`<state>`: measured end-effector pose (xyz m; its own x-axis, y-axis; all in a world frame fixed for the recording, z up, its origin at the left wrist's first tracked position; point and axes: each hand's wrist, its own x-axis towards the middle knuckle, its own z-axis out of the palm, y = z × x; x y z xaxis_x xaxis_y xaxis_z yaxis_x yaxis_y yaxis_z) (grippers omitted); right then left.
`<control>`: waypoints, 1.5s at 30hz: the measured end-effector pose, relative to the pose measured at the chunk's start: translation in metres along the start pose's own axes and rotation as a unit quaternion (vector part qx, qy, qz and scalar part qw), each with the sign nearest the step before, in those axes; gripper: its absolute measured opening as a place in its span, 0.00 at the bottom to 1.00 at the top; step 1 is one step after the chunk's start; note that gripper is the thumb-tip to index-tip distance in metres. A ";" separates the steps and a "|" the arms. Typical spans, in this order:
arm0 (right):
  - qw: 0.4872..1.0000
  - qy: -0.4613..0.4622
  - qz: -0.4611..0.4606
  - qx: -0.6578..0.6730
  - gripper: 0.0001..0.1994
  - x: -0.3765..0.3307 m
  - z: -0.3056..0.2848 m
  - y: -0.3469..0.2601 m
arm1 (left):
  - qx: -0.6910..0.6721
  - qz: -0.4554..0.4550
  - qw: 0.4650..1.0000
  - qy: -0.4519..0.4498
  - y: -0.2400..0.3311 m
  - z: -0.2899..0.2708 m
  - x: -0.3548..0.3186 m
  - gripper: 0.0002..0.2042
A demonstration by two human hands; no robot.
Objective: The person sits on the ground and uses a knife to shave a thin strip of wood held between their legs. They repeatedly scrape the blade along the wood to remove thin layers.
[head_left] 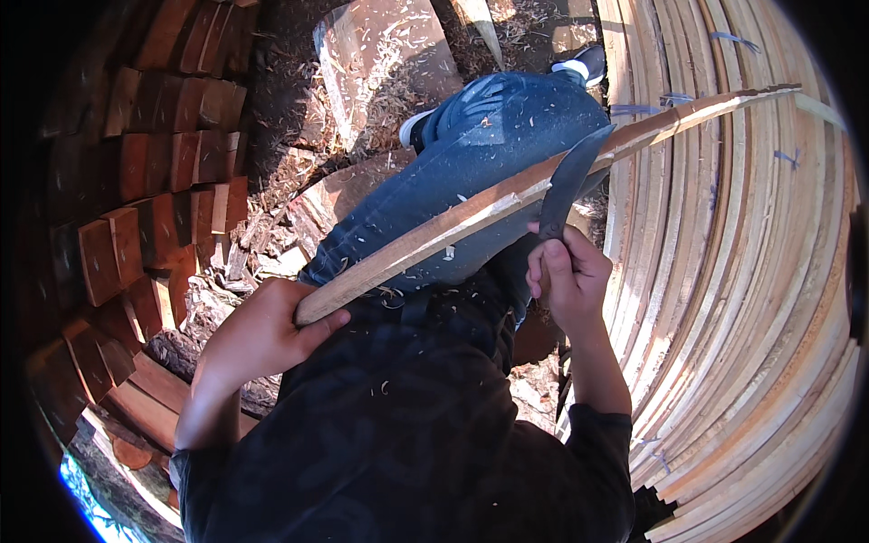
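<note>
A long wooden strip [434, 236] lies slantwise across my thigh, its near end at the left and its far end reaching to the upper right. My left hand [272, 330] is closed round the near end. In my right hand [572, 279] is a knife with a dark, curved blade [572, 176], pointing up and away from me. Its blade crosses the strip beyond the middle and seems to touch it; the exact contact is hard to tell. My fingers hide most of the knife's handle.
Bundles of long pale wooden strips [688, 271], bound with bluish ties [787, 159], lie along the right. Stacked reddish wood pieces [167, 163] rise at the left. Ahead, a wooden slab [389, 68] and shavings cover the ground. Small chips dot my jeans [493, 113].
</note>
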<state>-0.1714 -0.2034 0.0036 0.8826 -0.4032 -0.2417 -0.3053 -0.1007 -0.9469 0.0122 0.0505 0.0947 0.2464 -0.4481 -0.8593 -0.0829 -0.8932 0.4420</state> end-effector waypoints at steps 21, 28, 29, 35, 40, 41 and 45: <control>0.989 0.125 0.027 0.077 0.13 0.009 -0.012 -0.007 | 0.017 -0.010 1.000 0.024 0.000 0.004 0.003 0.14; 0.958 0.193 0.035 0.208 0.12 0.008 -0.006 -0.016 | 0.013 0.010 0.999 0.046 -0.003 0.006 0.001 0.15; 0.980 0.109 0.053 0.158 0.12 0.003 -0.005 -0.014 | 0.008 0.028 0.998 0.059 -0.006 0.007 0.002 0.17; 0.950 0.224 0.048 0.213 0.12 0.001 -0.017 -0.020 | 0.070 0.010 0.990 0.120 -0.001 0.020 -0.005 0.08; 0.998 -0.037 0.016 -0.042 0.11 -0.011 -0.018 -0.011 | 0.155 0.080 0.966 0.188 -0.012 0.030 -0.006 0.06; 0.999 0.001 0.032 -0.036 0.11 -0.008 -0.022 -0.015 | 0.160 0.079 0.965 0.194 -0.013 0.030 -0.006 0.06; 0.999 -0.023 0.038 -0.023 0.12 -0.012 -0.004 -0.009 | 0.161 0.084 0.964 0.193 -0.015 0.032 -0.005 0.06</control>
<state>-0.1810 -0.2009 0.0155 0.8717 -0.3690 -0.3224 -0.3864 -0.1131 -0.9154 -0.0189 0.0646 0.0839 0.5395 -0.5958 -0.5949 -0.4327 -0.8023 0.4111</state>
